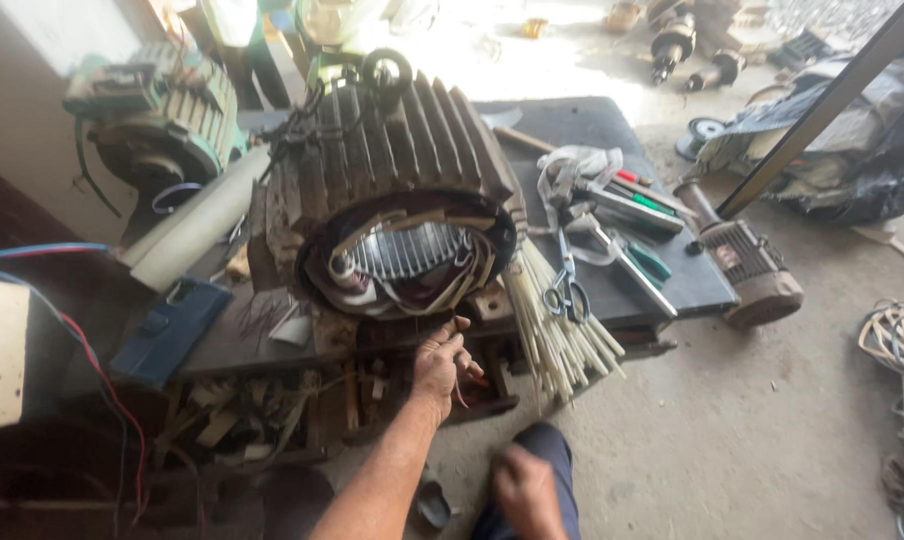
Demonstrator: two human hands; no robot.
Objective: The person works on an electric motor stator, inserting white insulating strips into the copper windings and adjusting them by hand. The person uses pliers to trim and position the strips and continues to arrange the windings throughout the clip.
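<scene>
Workshop scene viewed from above. A large, dark, ribbed cast-metal motor housing lies on its side on a low, dark, cluttered table, its open end facing the viewer; inside the bore the bright slotted steel core is visible, ringed by brown and cream coil windings.

The left hand reaches up to the table edge just below the housing's open end, fingers curled around thin reddish wire strands; its grip is closed on them. The right hand rests on the person's dark blue trouser knee, blurred; whether its grip is loose or tight cannot be told.

A bundle of cream-coloured thin rods fans out from the table edge just right of the housing. Beside them on the table lie steel scissors, green-handled pliers and a red-and-green screwdriver. A blue flat case leans at the left of the table, near a cream rolled sheet.

Behind, at upper left, stands a green finned electric motor. On the grey concrete floor to the right sit a small brownish motor with shaft, a coil of pale wire and black plastic sheeting. Sunlight falls on the floor at the top.
</scene>
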